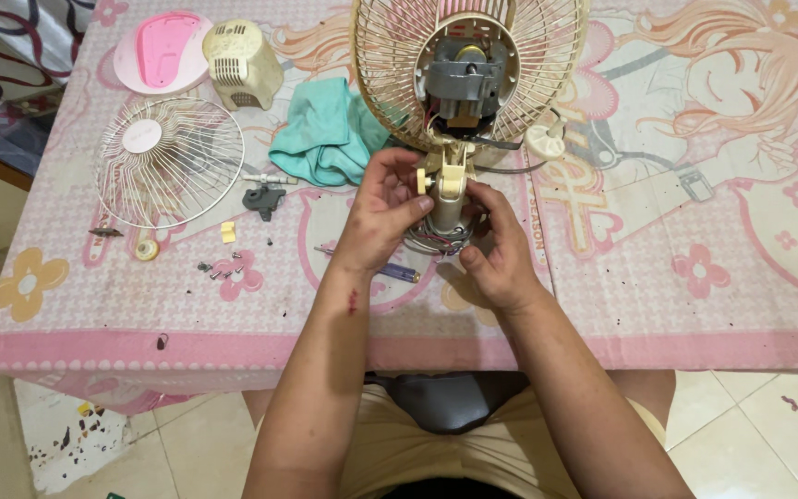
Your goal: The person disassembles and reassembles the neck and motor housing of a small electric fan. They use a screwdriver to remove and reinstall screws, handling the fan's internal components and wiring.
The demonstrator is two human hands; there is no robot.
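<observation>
Both forearms reach out from my lap. Left hand [382, 214] grips the fan neck [447, 189] — fingers closed, steadying it upright on the table [695, 305]. Right hand [496, 254] curls closed at the base; rear grille [468, 69] faces me — motor [465, 79] exposed.

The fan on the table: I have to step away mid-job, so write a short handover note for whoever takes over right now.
Left hand: gripping the cream neck of the fan, fingers around its upper joint.
Right hand: holding the neck's lower end, where coloured wires show.
Rear grille and bare motor are on the neck, tilted away.
Already off: front grille, motor cover, pink base plate, loose screws, all lying to the left. A teal cloth lies behind the hands.
Still joined: motor, rear grille, neck.
</observation>
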